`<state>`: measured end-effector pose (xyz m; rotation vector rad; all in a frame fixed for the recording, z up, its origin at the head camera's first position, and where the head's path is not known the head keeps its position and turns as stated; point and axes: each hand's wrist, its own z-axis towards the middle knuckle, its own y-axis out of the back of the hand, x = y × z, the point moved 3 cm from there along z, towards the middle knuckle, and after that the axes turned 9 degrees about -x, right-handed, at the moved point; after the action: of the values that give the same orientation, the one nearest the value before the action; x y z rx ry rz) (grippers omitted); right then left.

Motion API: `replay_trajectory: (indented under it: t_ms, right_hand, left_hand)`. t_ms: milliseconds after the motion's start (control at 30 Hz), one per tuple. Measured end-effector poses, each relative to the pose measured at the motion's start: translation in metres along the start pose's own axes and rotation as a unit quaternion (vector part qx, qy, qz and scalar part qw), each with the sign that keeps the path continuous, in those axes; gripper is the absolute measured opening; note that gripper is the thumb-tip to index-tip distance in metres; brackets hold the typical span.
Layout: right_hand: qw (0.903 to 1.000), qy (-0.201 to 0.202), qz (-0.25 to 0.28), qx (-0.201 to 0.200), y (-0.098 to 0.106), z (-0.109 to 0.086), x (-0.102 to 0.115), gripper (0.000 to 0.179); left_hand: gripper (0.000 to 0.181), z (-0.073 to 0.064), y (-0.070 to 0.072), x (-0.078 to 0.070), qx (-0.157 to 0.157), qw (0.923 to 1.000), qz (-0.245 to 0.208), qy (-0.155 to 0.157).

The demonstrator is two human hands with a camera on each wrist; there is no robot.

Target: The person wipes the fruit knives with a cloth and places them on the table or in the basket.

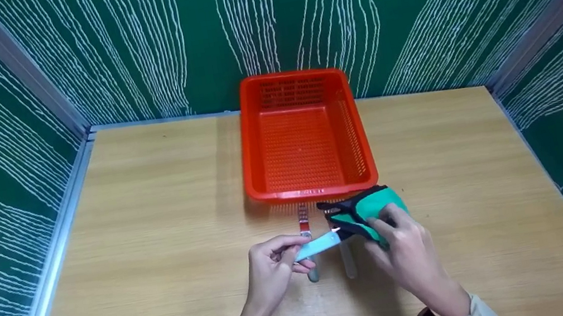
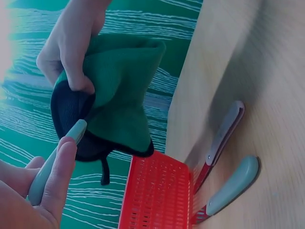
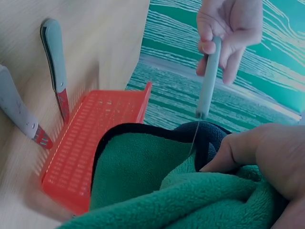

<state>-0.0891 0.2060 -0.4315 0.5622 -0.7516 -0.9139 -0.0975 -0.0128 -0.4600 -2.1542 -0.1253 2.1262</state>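
Note:
In the head view my left hand (image 1: 270, 273) grips a knife (image 1: 319, 244) by its light blue handle, fingers curled round it. My right hand (image 1: 407, 245) pinches a green cloth (image 1: 381, 201) with black edging and a small black loop. The right wrist view shows the knife's thin blade running down to the cloth's black edge, with the rest of it hidden by the cloth. Below the hands, two more knives lie side by side on the table, one with a grey-green handle (image 2: 236, 183) and one with a greyer handle (image 2: 226, 131).
A red plastic basket (image 1: 314, 193) with perforated walls stands behind the hands on the wooden table (image 1: 157, 228). Both loose knives point their blades toward its near side. Green panels (image 1: 201, 41) with white wavy lines enclose the table at the back and sides.

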Motion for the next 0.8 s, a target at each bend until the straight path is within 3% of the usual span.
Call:
replay_trajectory:
  t_ms: [167,267,567,700,800]
  right_hand:
    - [0.9984,0.0,0.02,-0.052,0.01,0.0,-0.018,0.03]
    - [0.996,-0.027,0.032,-0.079,0.017,0.001,-0.03,0.025]
    - [0.9813,-0.104,0.075,-0.143,0.034,0.002,-0.053,0.009]
    - [0.9721,-0.142,0.089,-0.164,0.041,0.003,-0.053,0.004]
    - [0.9668,-0.145,0.102,-0.184,0.045,0.007,-0.046,0.007]
  left_hand:
    - [0.02,0.005,0.007,0.014,-0.008,0.9999,0.009,0.007]
    - [0.02,0.007,0.011,0.015,-0.013,0.9998,0.009,0.011]
    - [0.018,0.008,0.02,0.007,-0.03,0.9994,0.011,0.01]
    - [0.017,0.006,0.018,-0.004,-0.025,0.9994,0.019,0.014]
    - [0.017,0.004,0.016,-0.011,-0.021,0.9995,0.022,0.01]
